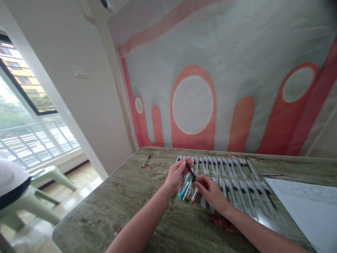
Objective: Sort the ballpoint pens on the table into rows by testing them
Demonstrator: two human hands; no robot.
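Between my two hands is a black pen, slanting down to the right above the table. My left hand pinches its upper end, where a small yellow tip shows. At the lower end, the thumb and fingers of my right hand are closed on the pen. Just below lie several loose pens, among them a turquoise pen and a white pen with a pink end. Two rows of clear-barrelled pens with black parts spread behind and to the right: a back row and a front row, partly hidden by my right hand.
A single pen lies apart at the table's back left. Sheets of white paper, one with writing, are at the right. The wood-patterned table meets a patterned wall covering behind. Green stools stand on the floor at left.
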